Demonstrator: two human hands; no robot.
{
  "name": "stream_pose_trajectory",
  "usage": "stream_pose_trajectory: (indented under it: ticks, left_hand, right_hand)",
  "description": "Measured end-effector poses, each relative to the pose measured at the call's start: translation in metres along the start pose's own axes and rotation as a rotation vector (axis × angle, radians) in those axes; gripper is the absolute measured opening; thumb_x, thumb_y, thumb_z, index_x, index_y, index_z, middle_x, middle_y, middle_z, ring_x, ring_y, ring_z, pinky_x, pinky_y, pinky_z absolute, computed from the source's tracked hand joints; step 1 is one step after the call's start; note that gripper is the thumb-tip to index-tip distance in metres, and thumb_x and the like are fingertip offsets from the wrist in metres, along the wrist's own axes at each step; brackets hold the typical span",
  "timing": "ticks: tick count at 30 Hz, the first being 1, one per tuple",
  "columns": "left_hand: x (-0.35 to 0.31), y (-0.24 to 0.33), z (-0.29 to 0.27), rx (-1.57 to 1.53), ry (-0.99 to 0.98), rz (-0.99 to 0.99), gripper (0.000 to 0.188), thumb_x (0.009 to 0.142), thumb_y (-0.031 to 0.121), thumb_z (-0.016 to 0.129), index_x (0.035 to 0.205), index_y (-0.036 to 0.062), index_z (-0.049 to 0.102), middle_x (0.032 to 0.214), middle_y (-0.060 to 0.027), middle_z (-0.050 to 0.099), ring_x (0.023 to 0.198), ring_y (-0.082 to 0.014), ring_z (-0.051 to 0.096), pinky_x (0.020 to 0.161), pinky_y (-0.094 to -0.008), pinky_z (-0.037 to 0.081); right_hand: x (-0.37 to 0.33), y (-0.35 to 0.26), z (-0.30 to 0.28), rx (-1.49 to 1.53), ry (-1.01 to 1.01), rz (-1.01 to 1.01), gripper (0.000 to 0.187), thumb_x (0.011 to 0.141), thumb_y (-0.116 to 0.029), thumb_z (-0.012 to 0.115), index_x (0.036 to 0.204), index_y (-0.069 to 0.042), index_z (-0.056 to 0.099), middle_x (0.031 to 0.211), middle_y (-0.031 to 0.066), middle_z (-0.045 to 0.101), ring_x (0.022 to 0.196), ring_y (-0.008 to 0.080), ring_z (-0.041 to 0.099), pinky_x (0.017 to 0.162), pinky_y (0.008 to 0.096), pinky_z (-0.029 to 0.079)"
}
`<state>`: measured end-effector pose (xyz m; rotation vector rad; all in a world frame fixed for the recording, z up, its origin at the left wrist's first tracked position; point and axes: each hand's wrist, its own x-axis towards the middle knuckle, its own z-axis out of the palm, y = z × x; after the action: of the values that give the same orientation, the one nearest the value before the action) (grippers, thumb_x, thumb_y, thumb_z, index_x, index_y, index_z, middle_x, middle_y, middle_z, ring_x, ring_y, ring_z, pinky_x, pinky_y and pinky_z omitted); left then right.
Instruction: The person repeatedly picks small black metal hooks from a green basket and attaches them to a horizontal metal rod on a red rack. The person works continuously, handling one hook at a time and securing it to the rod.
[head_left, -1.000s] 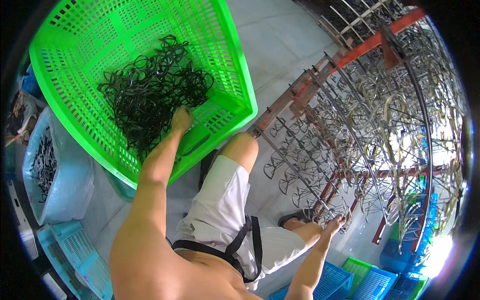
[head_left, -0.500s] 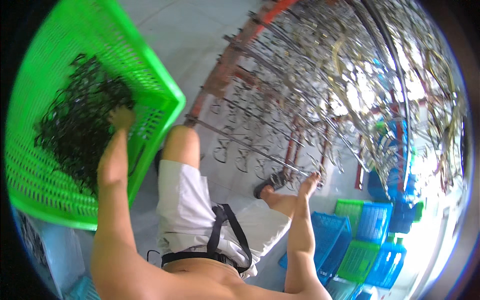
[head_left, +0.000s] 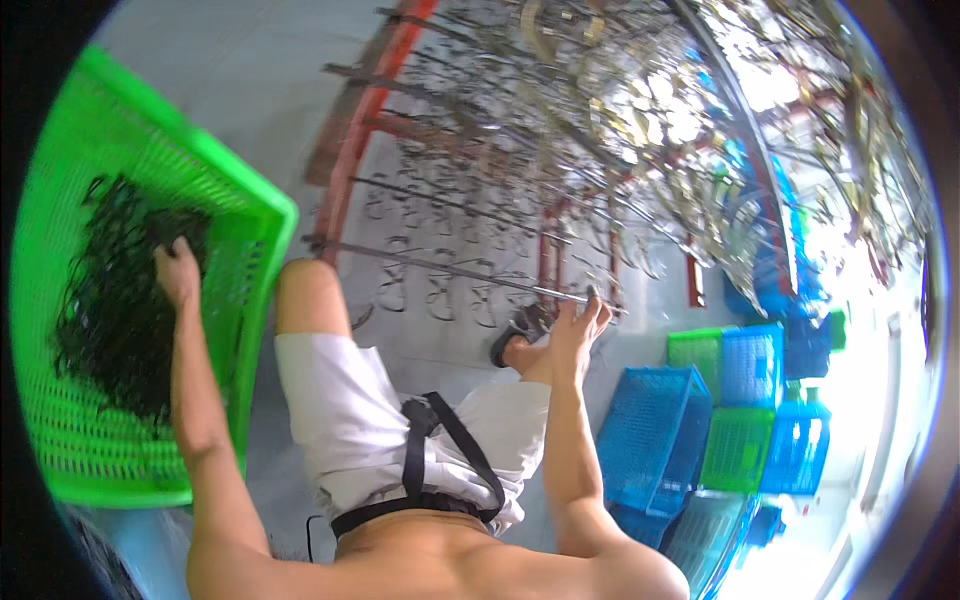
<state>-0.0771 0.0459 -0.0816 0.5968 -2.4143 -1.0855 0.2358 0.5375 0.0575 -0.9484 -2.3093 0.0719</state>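
A large green plastic basket [head_left: 268, 215] tilts at my left, holding a tangled heap of thin, dark, looped pieces [head_left: 115, 310]. My left hand [head_left: 178, 272] is at the right side of this heap, its fingers curled; anything between them blends into the dark pieces. On the other side, my right hand [head_left: 583, 325] pinches the near end of a thin metal rod [head_left: 450, 268]. Several looped pieces [head_left: 440, 285], shaped like spectacle frames, hang along that rod. Whether my right fingers also hold a piece is too small to tell.
A red metal rack [head_left: 358, 140] carries rows of rods crowded with shiny hanging pieces [head_left: 640, 110]. Blue crates [head_left: 650, 430] and a green crate [head_left: 738, 448] are stacked at the right. My knee is close to the rack's lower corner.
The view has shifted, so the rack and basket appear further left. My left hand has drawn slightly back from the heap, showing more of its fingers. My right hand stays at the rod's end.
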Motion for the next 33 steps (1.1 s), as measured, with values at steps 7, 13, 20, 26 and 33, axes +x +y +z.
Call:
stream_pose_trajectory:
  ticks: [7,13,20,26,33]
  left_hand:
    - [-0.059,0.056,-0.076,-1.397,-0.158,-0.558,0.014,0.084,0.014,0.048,0.091,0.0023,0.045,0.090,-0.0145,0.059,0.077,-0.0262,0.060,0.065,-0.0349,0.050]
    - [-0.139,0.098,-0.139,-1.636,-0.470,-0.465,0.013,0.084,0.009,0.053,0.095,0.0127,0.046,0.107,-0.0135,0.057,0.093,-0.0223,0.057,0.084,-0.0364,0.044]
    - [-0.199,0.130,-0.130,-1.086,-0.812,0.106,0.024,0.076,-0.007,0.064,0.079,0.0072,0.044,0.109,-0.0086,0.049,0.093,-0.0133,0.051,0.077,-0.0278,0.045]
    - [-0.225,0.152,-0.119,-0.661,-0.925,0.491,0.024,0.073,-0.010,0.061,0.090,0.0030,0.049,0.101,-0.0087,0.050,0.091,-0.0159,0.051,0.080,-0.0266,0.043]
    - [-0.220,0.174,-0.139,-0.587,-0.899,0.474,0.036,0.091,0.002,0.047,0.126,-0.0016,0.045,0.115,-0.0145,0.056,0.097,-0.0186,0.060,0.087,-0.0297,0.046]
  right_hand:
    - [-0.111,-0.164,0.036,0.797,-0.832,-0.258,0.034,0.087,-0.010,0.056,0.117,0.003,0.047,0.097,0.0082,0.052,0.085,0.0143,0.051,0.076,0.0272,0.044]
    - [-0.120,-0.281,0.011,1.448,-1.388,0.221,0.036,0.097,-0.031,0.041,0.111,0.002,0.050,0.094,0.0091,0.057,0.081,0.0152,0.058,0.071,0.0263,0.048]
    - [-0.124,-0.264,0.009,1.367,-0.982,0.148,0.020,0.094,-0.015,0.045,0.091,0.002,0.054,0.073,0.0028,0.053,0.068,0.0100,0.049,0.060,0.0247,0.042]
    - [-0.094,-0.188,-0.004,1.266,-0.631,0.384,0.020,0.096,-0.014,0.037,0.096,0.003,0.048,0.071,0.0070,0.056,0.064,0.0140,0.054,0.059,0.0283,0.046]
    - [-0.015,-0.023,0.010,1.141,0.154,0.775,0.020,0.094,-0.015,0.045,0.106,-0.001,0.052,0.065,-0.0025,0.041,0.057,0.0066,0.039,0.048,0.0237,0.034]
